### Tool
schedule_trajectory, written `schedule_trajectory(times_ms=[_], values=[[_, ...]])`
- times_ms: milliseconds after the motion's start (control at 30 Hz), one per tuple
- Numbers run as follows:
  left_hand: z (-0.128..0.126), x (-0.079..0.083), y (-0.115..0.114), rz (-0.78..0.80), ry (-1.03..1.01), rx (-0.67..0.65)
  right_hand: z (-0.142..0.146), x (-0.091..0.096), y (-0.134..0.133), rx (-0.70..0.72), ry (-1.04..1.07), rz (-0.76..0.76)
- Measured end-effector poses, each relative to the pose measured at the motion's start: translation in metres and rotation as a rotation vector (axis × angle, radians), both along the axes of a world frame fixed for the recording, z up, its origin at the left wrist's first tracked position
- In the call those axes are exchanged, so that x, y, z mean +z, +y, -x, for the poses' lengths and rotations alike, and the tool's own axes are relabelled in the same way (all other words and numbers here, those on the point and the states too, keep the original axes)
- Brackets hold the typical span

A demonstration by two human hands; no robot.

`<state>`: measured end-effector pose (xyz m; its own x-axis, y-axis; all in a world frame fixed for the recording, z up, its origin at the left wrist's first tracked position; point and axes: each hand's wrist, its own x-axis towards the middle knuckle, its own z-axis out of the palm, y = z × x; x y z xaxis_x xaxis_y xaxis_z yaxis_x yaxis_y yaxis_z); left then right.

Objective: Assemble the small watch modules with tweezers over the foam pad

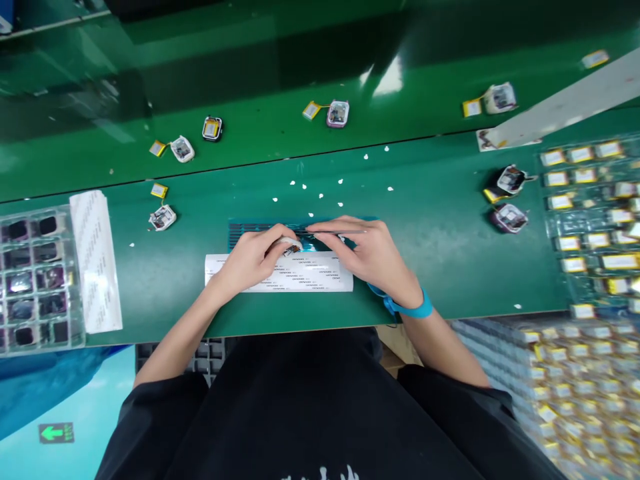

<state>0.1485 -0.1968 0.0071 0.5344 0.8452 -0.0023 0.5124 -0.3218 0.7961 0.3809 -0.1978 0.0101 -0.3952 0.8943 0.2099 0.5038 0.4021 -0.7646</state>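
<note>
My left hand [255, 257] is closed around a small white watch-like housing [291, 244] with its circuit inside partly showing; the fingers cover most of it. In my right hand [367, 250] there is a pair of thin metal tweezers [335, 232], their tips pointing left toward the housing. Whether the tips touch it, I cannot tell. Beneath both hands lies a blue-green sheet with dark strips [240, 235]. A white printed backing sheet [300, 277] overlaps the front of it. A blue wrist strap [410, 308] circles my right wrist.
Several small white bits [321, 195] are scattered beyond my hands. Open housings with yellow batteries, such as this one [338, 114], stand along the back. A tray of housings [37, 280] is at left, a battery tray [557, 223] at right. A pale post [565, 100] rises at back right.
</note>
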Motion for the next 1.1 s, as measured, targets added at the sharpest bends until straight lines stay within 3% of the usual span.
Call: schedule_trajectory(times_ms=[200,800,867,967,1100], values=[[-0.001,-0.002,0.001,0.032,-0.015,0.011,0.000,-0.001,-0.003,-0.044,0.016,0.029],[0.000,-0.005,0.000,0.050,-0.015,0.020,0.005,-0.012,-0.007,-0.048,0.078,-0.081],[0.000,-0.006,0.001,0.039,-0.017,0.021,0.007,-0.017,-0.008,-0.033,0.074,-0.166],[-0.001,-0.007,0.004,0.017,-0.031,0.025,0.007,-0.020,-0.007,0.009,-0.052,-0.422],[-0.001,-0.008,0.004,0.021,-0.026,0.032,0.002,-0.001,0.004,-0.104,-0.121,-0.633]])
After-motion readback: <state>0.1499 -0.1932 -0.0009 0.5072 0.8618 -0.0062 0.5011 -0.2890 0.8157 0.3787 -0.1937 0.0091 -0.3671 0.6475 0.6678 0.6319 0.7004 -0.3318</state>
